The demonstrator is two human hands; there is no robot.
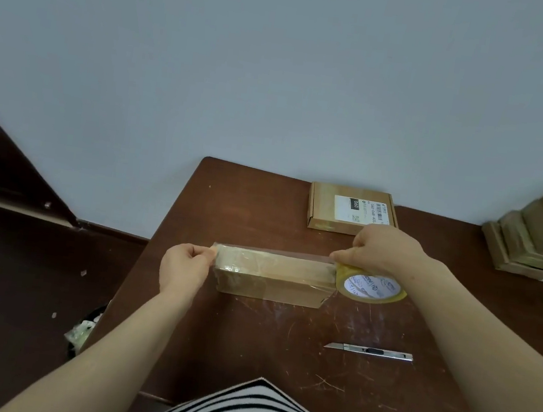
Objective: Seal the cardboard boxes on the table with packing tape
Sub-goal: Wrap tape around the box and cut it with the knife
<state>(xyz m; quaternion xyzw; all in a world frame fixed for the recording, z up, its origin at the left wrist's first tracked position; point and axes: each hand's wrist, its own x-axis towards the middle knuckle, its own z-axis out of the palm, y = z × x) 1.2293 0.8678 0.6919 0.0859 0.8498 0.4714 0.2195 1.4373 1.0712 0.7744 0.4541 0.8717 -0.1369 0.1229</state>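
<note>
My left hand (186, 267) pinches the tape end (214, 250) at the box's (271, 276) nine o'clock. My right hand (385, 248) grips the roll (373, 288) at three, for tension.

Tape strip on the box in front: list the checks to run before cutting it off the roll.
1. Free end of the tape strip pinched by the left hand at the left end of the box: ok.
2. The right hand grips the tape roll past the right end: ok.
3. Strip pressed flat onto the box: cannot tell.
4. The utility knife lies on the table nearby: ok.
5. A hand free for the knife: not ok.
</note>
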